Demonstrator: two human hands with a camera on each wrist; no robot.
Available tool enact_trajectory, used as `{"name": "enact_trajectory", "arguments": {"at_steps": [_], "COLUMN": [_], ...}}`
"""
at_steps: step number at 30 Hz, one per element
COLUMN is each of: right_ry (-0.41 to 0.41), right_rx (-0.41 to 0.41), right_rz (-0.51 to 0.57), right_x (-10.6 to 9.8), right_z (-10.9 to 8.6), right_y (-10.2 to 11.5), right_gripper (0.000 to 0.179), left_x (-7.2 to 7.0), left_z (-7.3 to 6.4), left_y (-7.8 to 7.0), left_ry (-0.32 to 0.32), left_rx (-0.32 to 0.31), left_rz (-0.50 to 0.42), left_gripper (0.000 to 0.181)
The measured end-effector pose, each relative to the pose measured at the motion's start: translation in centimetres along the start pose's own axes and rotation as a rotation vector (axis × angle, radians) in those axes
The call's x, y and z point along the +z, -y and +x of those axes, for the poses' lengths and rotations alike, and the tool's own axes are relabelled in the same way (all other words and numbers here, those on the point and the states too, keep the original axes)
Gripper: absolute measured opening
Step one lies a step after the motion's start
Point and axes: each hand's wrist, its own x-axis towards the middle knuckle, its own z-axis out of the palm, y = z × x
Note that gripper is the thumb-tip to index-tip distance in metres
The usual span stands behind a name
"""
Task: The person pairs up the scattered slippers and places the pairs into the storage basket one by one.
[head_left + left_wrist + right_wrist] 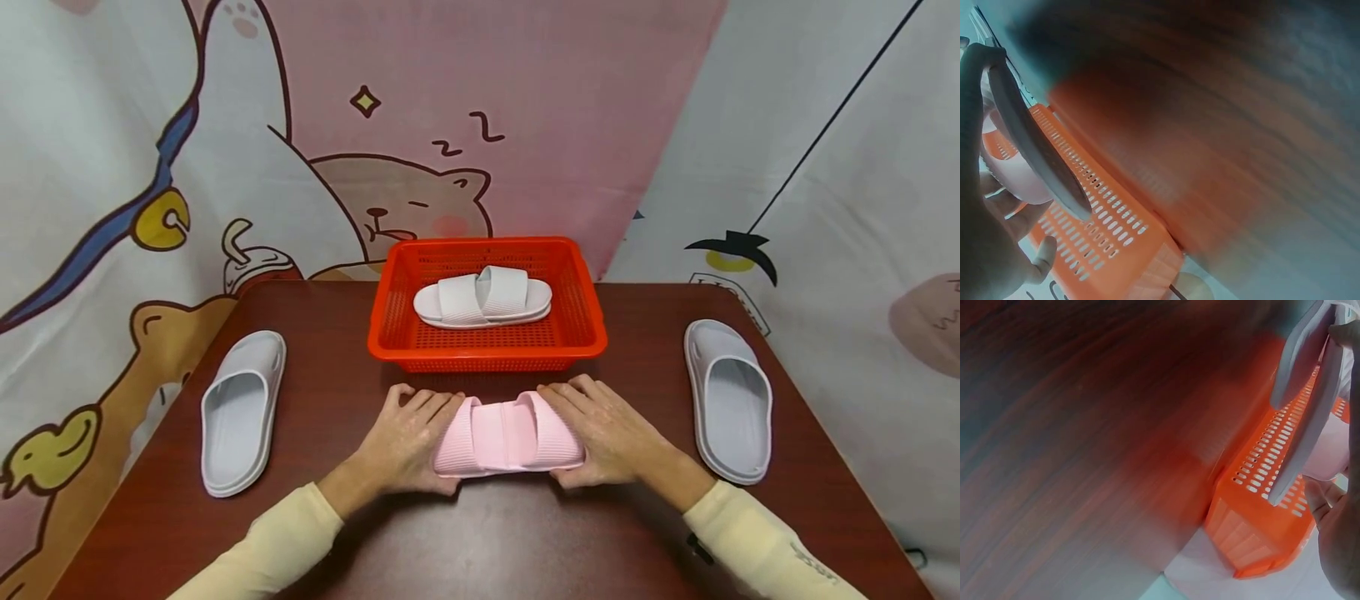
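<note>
The left grip (411,437) and right grip (607,429) hold opposite ends of pale pink slide sandals (491,437) with broad, ribbed straps (557,442).

Left sleeve (266,542): pale cream-yellow, plain over its visible length, with soft creases in the cloth. Its cuff (324,504) has a straight edge and ends short of the left hand (411,437), which is bare. Right sleeve (757,529): same pale cream-yellow, also ending short of the bare right hand (603,429). This sleeve carries a dark, narrow marking (816,563) along the forearm; it resembles lettering but is too small to read. Both sleeves run out of frame at the bottom.
</note>
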Motion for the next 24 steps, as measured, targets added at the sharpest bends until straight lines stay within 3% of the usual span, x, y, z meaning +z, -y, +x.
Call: {"name": "enact_trajectory", "arguments": {"at_steps": [24], "right_ry": [-0.021], "right_rx": [-0.013], "right_rz": [0.058], "right_x": [-0.2], "right_z": [1.1], "right_y": [1.6], "right_gripper": [0.101], "left_x": [0.5], "left_z": [0.7], "left_y": [-2.0], "left_ry": [0.015], "left_rx": [0.003], "left_rz": [-0.003], "left_gripper": [0.11]}}
